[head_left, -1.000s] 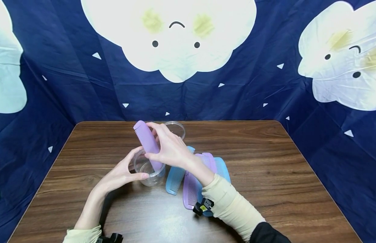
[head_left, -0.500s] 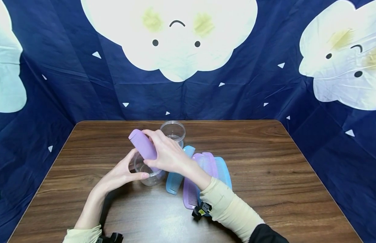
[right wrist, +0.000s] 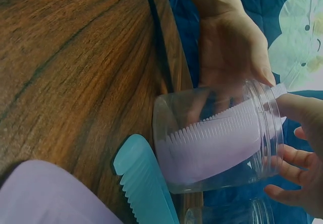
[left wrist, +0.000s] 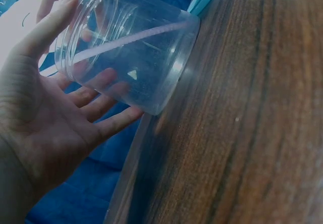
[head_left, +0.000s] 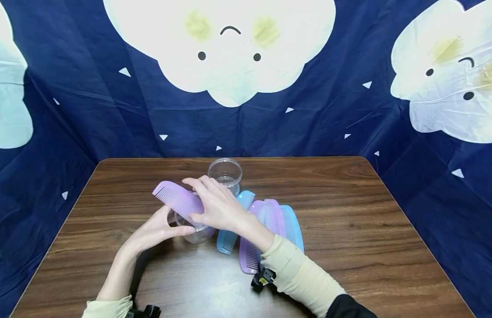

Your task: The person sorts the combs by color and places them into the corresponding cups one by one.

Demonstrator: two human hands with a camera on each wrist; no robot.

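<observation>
1. **Step in hand.** You appeared to be settling the purple comb into the clear jar; with so much of it inside, the insertion was judged nearly complete.
2. **Position of the comb.** It lay tilted through the jar's mouth: the lower part stood within, seen through the wall in the right wrist view, while the upper end projected past the rim and leaned to your left, above the left-hand grip.
3. **Left side.** You grasped the jar near its rim, thumb on the near side and fingers around the far side; the jar stood upright on the wooden surface.
4. **Right side.** Your right-hand grip was released, its fingers spread beside the mouth rather than closed about the comb; the thumb tip lay at the comb's edge, and whether it touched could not be told.
5. **Neighbouring items.** A blue comb lay just beside the jar, next to an overlapping comb pile of uncertain number; a second jar stood behind.
6. **Next move.** In judgement, it called for you to steady the jar with the left while the right drew clear, letting the comb rest against the rim without tipping its support.
</observation>
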